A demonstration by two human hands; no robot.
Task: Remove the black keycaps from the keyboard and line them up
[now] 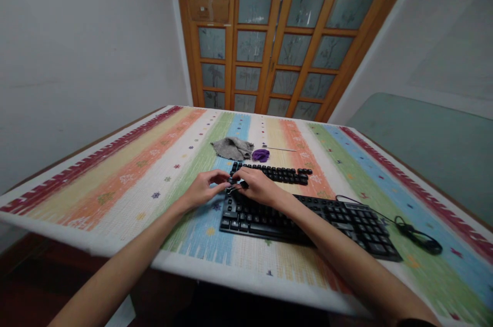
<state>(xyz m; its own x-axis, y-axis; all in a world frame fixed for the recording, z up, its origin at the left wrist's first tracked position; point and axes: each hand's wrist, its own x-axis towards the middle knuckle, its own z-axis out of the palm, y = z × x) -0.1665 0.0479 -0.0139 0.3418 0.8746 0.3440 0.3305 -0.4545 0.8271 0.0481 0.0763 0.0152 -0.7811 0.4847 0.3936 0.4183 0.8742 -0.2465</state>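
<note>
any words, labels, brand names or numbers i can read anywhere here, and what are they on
No text can be read anywhere in this view.
Black computer keyboard: key legends too small and blurred to read.
Rows of loose black keycaps behind it: no legible marks.
Striped multicoloured tablecloth: only small star and flower motifs, no lettering.
Wooden door with frosted glass panes: faint plant patterns, no words.
The left hand and right hand meet over the keyboard's top left corner, hiding anything there.

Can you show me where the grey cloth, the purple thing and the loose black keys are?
grey cloth (232, 148), head view, middle of the crumpled cloth.
purple thing (261, 154), head view, its centre.
loose black keys (281, 173), head view, middle of the rows behind the keyboard.
</note>
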